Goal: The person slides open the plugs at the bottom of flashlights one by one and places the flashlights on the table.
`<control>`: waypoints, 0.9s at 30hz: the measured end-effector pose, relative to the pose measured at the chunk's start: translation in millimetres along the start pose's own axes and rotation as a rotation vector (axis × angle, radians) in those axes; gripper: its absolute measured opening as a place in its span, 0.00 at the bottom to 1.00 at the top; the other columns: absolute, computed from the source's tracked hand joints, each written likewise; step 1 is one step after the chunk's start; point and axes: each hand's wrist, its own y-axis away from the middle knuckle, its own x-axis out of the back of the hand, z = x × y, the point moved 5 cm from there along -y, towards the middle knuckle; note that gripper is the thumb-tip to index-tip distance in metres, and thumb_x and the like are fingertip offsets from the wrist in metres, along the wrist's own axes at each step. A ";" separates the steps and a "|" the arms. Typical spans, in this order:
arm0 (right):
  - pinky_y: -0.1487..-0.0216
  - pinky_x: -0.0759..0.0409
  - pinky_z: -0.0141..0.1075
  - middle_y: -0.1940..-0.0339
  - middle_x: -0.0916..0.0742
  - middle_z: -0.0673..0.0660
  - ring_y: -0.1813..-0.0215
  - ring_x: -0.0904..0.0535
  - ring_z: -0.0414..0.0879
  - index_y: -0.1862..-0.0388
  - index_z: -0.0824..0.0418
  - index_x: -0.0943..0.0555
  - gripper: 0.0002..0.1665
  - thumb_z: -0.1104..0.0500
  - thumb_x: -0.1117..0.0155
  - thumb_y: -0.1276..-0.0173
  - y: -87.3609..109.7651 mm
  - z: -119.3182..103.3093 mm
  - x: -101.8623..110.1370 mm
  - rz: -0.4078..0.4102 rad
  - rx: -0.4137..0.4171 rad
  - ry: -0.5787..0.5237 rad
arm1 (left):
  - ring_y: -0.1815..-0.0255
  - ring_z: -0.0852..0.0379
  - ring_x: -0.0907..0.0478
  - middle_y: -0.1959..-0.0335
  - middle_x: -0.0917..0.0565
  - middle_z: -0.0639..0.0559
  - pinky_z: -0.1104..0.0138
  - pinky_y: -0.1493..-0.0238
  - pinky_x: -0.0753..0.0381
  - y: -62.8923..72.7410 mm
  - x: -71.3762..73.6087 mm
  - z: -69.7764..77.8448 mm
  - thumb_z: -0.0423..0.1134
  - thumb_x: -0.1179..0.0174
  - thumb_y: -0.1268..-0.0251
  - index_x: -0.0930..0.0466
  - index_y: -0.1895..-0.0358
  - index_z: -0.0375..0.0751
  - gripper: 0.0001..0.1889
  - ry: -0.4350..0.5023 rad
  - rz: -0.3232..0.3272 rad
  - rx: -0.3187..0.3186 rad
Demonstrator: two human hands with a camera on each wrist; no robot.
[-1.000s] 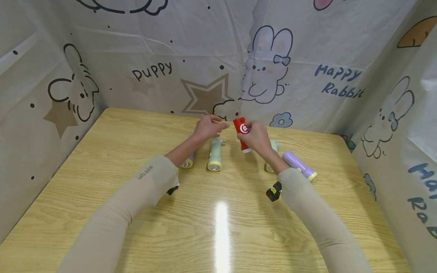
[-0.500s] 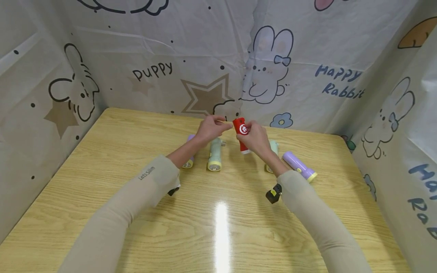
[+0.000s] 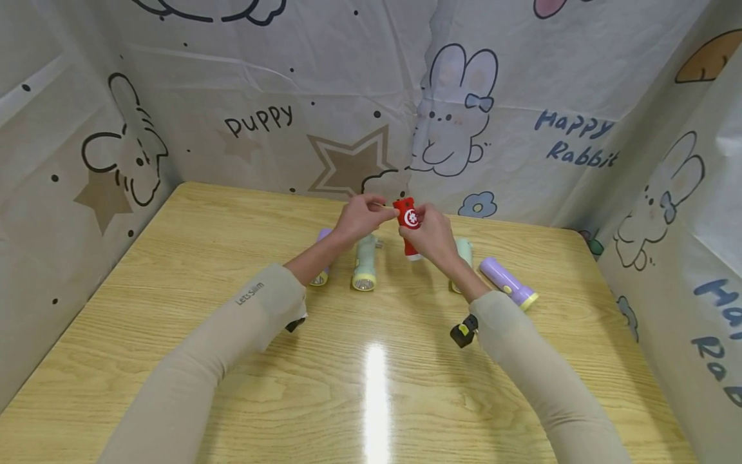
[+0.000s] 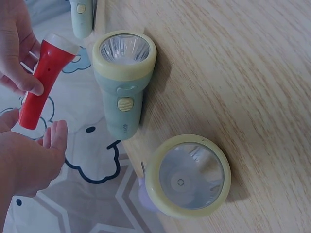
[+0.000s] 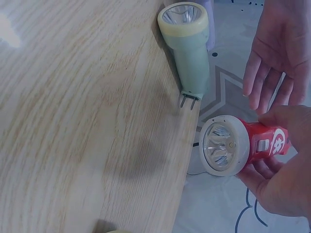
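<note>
One red flashlight (image 3: pixel 409 218) sits pinched in the right grip (image 3: pixel 433 236); holding it steady should help the left grip (image 3: pixel 361 219), fingers spread at the flashlight's nine o'clock

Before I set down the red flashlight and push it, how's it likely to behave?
The red flashlight is probably stiff: it looks unbent in the grip of the right hand. It would likely roll in a curve, since its round white head flares wider than the rest. Its smooth-looking surface might feel slippery.
</note>
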 end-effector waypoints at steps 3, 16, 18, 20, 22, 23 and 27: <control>0.54 0.16 0.43 0.53 0.17 0.63 0.54 0.20 0.53 0.45 0.69 0.28 0.26 0.59 0.32 0.37 0.9 -0.3 0.1 0.006 0.005 -0.010 | 0.51 0.45 0.18 0.49 0.18 0.41 0.62 0.54 0.17 0.2 -0.7 1.2 0.46 0.31 0.36 0.23 0.39 0.35 0.26 0.000 0.001 -0.006; 0.56 0.16 0.43 0.55 0.17 0.63 0.56 0.20 0.53 0.45 0.69 0.29 0.25 0.60 0.32 0.38 5.6 -4.6 0.6 0.022 0.027 -0.042 | 0.50 0.49 0.20 0.47 0.18 0.41 0.62 0.55 0.18 -0.5 -4.6 3.2 0.48 0.30 0.37 0.23 0.37 0.35 0.29 -0.011 0.009 -0.014; 0.57 0.16 0.43 0.55 0.17 0.63 0.56 0.20 0.53 0.45 0.69 0.28 0.25 0.60 0.32 0.38 6.0 -4.8 0.6 0.023 0.027 -0.047 | 0.49 0.49 0.21 0.46 0.18 0.41 0.62 0.54 0.17 -0.1 -5.0 3.4 0.48 0.30 0.37 0.23 0.38 0.35 0.29 -0.016 0.008 -0.015; 0.57 0.16 0.43 0.55 0.17 0.63 0.56 0.20 0.53 0.46 0.69 0.28 0.26 0.60 0.31 0.38 6.0 -5.2 0.6 0.026 0.031 -0.051 | 0.48 0.49 0.21 0.46 0.19 0.42 0.61 0.53 0.17 0.0 -5.1 3.7 0.49 0.30 0.37 0.22 0.39 0.36 0.28 -0.022 0.010 -0.017; 0.57 0.15 0.43 0.54 0.17 0.63 0.56 0.19 0.53 0.46 0.69 0.28 0.25 0.60 0.31 0.38 5.9 -5.7 0.7 0.028 0.036 -0.055 | 0.48 0.49 0.21 0.47 0.18 0.42 0.61 0.53 0.18 0.0 -4.9 4.3 0.49 0.30 0.37 0.22 0.40 0.37 0.27 -0.029 0.016 -0.024; 0.56 0.15 0.43 0.54 0.17 0.63 0.56 0.19 0.53 0.46 0.69 0.28 0.25 0.60 0.32 0.38 5.9 -6.1 0.7 0.029 0.039 -0.056 | 0.48 0.48 0.21 0.48 0.18 0.42 0.60 0.53 0.18 0.0 -4.8 4.6 0.48 0.30 0.37 0.21 0.41 0.37 0.26 -0.031 0.019 -0.029; 0.57 0.15 0.43 0.55 0.17 0.63 0.56 0.19 0.53 0.46 0.69 0.28 0.25 0.60 0.32 0.39 5.9 -7.2 0.5 0.031 0.054 -0.057 | 0.50 0.49 0.21 0.51 0.17 0.43 0.61 0.54 0.19 -1.3 -5.1 4.6 0.47 0.30 0.37 0.20 0.44 0.36 0.23 -0.027 0.026 -0.043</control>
